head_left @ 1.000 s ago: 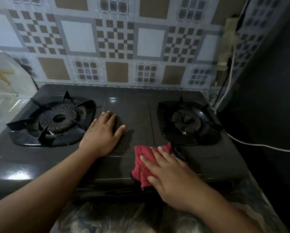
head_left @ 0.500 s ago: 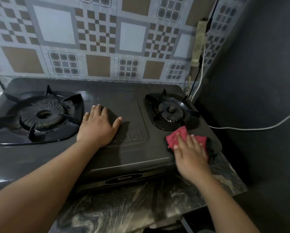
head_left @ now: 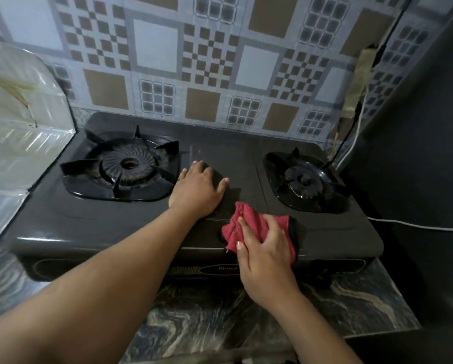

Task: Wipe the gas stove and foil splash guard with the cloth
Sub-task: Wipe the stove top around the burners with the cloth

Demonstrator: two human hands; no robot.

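A black two-burner gas stove sits on a marbled counter. My left hand rests flat on the stove's middle panel, fingers apart, holding nothing. My right hand presses a red cloth with a dark edge onto the stove's front middle, just right of the left hand. The large left burner and small right burner are uncovered. A shiny foil splash guard stands along the stove's left side.
A patterned tile wall rises behind the stove. A dark wall closes the right side. A power strip hangs at the back right corner, with a white cable running right. The marbled counter shows in front.
My right hand has slid the cloth left from the stove's front right corner back to the front middle. The view has swung left, showing the foil guard again. My left hand stays put.
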